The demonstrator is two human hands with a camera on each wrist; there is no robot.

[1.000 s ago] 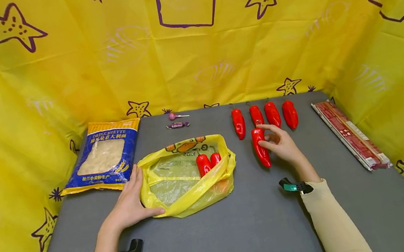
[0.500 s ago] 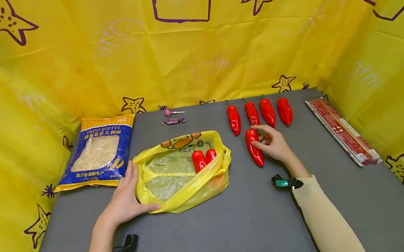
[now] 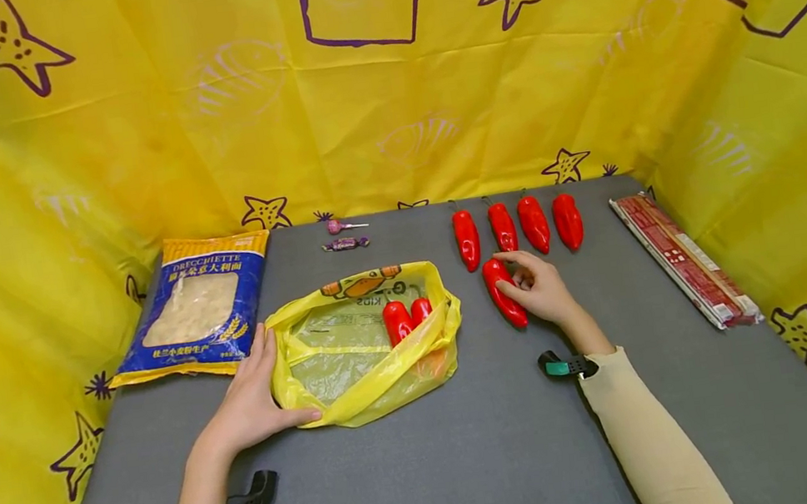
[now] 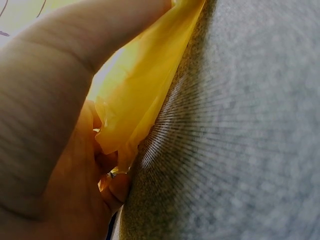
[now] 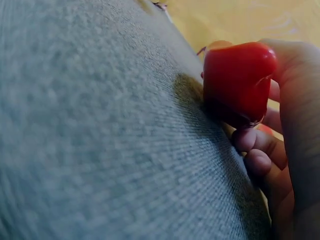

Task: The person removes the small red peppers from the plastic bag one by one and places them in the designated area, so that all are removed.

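A yellow plastic bag (image 3: 358,375) lies open on the grey table (image 3: 475,462) with two red peppers (image 3: 404,319) inside. My left hand (image 3: 276,385) holds the bag's left rim, thumb on top; the left wrist view shows the yellow film (image 4: 140,85) pinched against my fingers (image 4: 112,185). To the right of the bag, my right hand (image 3: 521,284) grips a loose red pepper (image 3: 501,297) lying on the table. In the right wrist view that pepper (image 5: 235,80) sits inside my curled fingers (image 5: 260,145).
Several more red peppers (image 3: 534,223) stand in a row at the back. A blue pasta bag (image 3: 198,306) lies at the left, with a lollipop (image 3: 340,226) and a wrapped sweet (image 3: 345,244) behind the yellow bag. A long red packet (image 3: 684,259) lies along the right edge. Yellow cloth walls surround the table.
My right hand has closed round the loose pepper and nudged it a little left, tilting it. The left hand stays on the bag's rim.
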